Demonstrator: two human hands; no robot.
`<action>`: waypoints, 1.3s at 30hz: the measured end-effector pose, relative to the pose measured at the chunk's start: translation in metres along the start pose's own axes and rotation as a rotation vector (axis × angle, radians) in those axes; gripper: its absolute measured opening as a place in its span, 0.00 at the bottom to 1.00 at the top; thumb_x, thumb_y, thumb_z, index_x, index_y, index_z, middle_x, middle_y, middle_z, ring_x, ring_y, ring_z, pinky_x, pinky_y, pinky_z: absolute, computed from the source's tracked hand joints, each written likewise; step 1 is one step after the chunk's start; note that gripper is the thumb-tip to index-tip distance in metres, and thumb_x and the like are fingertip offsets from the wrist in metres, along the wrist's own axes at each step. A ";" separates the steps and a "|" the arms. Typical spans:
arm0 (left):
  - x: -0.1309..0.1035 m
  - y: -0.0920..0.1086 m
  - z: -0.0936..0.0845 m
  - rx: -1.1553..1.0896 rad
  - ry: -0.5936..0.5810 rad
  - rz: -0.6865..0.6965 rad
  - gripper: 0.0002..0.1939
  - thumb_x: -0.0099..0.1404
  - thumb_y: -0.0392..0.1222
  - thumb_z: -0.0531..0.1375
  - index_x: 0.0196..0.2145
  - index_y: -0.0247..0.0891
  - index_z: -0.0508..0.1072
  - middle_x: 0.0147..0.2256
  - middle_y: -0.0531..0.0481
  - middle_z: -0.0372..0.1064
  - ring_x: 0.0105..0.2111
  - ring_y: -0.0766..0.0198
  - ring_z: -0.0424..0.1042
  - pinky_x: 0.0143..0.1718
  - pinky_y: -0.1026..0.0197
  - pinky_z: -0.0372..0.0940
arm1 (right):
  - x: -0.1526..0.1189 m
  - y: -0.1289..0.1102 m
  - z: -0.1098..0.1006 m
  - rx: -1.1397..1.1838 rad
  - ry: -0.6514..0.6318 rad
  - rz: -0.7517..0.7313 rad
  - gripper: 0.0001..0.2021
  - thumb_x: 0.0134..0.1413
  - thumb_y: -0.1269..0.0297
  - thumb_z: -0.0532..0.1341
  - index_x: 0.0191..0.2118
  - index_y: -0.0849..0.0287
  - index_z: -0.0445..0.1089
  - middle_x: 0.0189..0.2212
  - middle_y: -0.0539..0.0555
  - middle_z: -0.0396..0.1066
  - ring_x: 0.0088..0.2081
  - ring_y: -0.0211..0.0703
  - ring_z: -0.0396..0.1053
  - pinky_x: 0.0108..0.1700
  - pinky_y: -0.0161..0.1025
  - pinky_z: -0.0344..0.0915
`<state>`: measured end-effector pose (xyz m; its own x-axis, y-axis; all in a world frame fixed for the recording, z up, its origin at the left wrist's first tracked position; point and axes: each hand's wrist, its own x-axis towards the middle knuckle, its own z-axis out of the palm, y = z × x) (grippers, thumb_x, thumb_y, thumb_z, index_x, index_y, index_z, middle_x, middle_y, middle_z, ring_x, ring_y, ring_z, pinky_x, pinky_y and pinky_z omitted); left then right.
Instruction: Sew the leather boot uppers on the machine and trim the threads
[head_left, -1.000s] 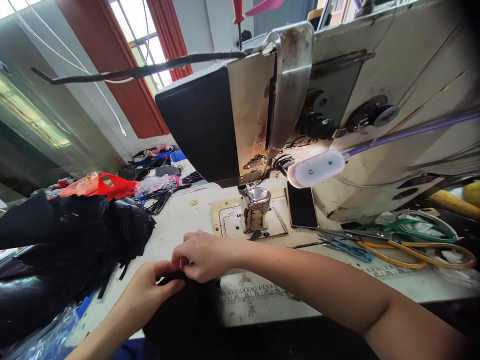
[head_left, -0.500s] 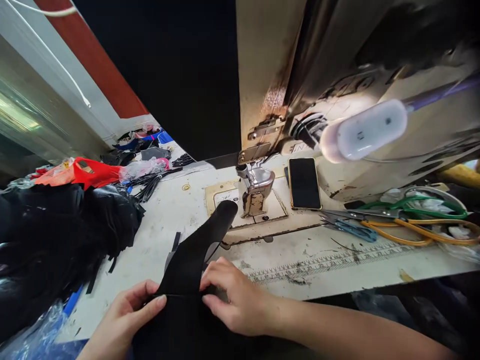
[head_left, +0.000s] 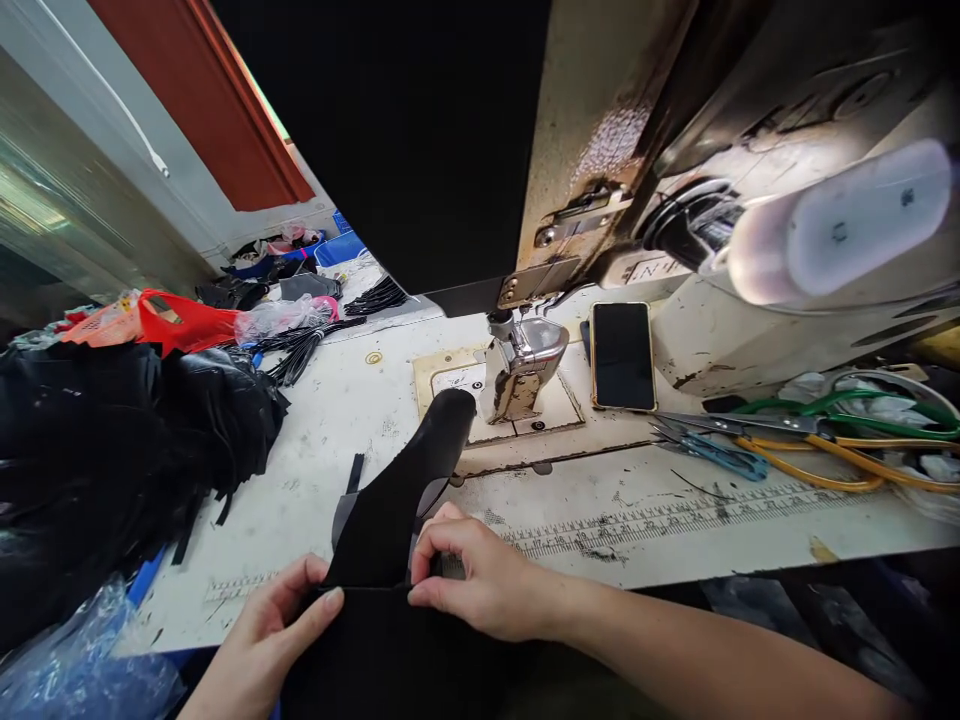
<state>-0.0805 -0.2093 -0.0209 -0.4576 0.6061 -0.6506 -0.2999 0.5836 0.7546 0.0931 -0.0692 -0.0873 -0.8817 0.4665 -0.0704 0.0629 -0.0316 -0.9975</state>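
A black cut piece of material (head_left: 390,510) lies at the front of the white table, its rounded tip pointing at the post of a sewing machine (head_left: 521,375). My left hand (head_left: 289,615) pinches its left edge at a crosswise fold or seam, thumb on top. At the right end of that same line, my right hand (head_left: 472,575) grips the edge between thumb and curled fingers. Below the line the black material continues toward my body. A narrow black strip (head_left: 355,473) sticks out behind the piece on the left. The tip stops short of the post.
A phone (head_left: 623,356) lies right of the post. Beyond it are yellow-handled scissors (head_left: 814,455) and blue thread snips (head_left: 731,460). Black pieces (head_left: 112,450) are heaped at left, near a red plastic bag (head_left: 187,325). A lit lamp (head_left: 847,230) hangs at upper right.
My view has shifted and tilted a little, so the machine head and lamp appear larger. Both hands keep their hold on the black material, with hardly any movement.
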 end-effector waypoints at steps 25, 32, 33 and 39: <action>-0.005 0.001 -0.005 0.068 -0.173 -0.024 0.16 0.53 0.53 0.69 0.29 0.41 0.72 0.29 0.51 0.69 0.34 0.58 0.70 0.37 0.59 0.67 | 0.000 -0.010 -0.012 0.008 -0.049 0.161 0.05 0.47 0.69 0.69 0.32 0.57 0.74 0.36 0.50 0.65 0.41 0.41 0.65 0.44 0.38 0.63; -0.008 0.001 -0.003 0.009 -0.211 -0.013 0.13 0.55 0.51 0.69 0.32 0.41 0.74 0.31 0.50 0.71 0.35 0.57 0.71 0.39 0.58 0.68 | -0.002 -0.012 -0.013 0.018 -0.071 0.129 0.05 0.47 0.69 0.69 0.31 0.58 0.73 0.36 0.50 0.65 0.41 0.41 0.65 0.44 0.39 0.62; -0.008 0.001 -0.003 0.007 -0.221 -0.009 0.13 0.55 0.51 0.68 0.32 0.41 0.74 0.31 0.50 0.71 0.35 0.57 0.72 0.40 0.59 0.68 | -0.002 -0.012 -0.013 0.026 -0.073 0.118 0.05 0.47 0.69 0.69 0.30 0.58 0.73 0.36 0.50 0.65 0.41 0.41 0.65 0.45 0.39 0.62; -0.008 0.002 -0.003 0.042 -0.266 -0.004 0.12 0.55 0.50 0.69 0.33 0.42 0.76 0.31 0.49 0.73 0.36 0.55 0.72 0.40 0.57 0.68 | 0.000 -0.006 -0.011 0.053 -0.037 0.094 0.06 0.45 0.70 0.69 0.29 0.59 0.71 0.33 0.49 0.65 0.36 0.39 0.63 0.41 0.38 0.61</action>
<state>-0.0796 -0.2144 -0.0133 -0.2187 0.7214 -0.6571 -0.2638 0.6046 0.7516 0.0973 -0.0594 -0.0816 -0.8899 0.4261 -0.1630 0.1225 -0.1210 -0.9851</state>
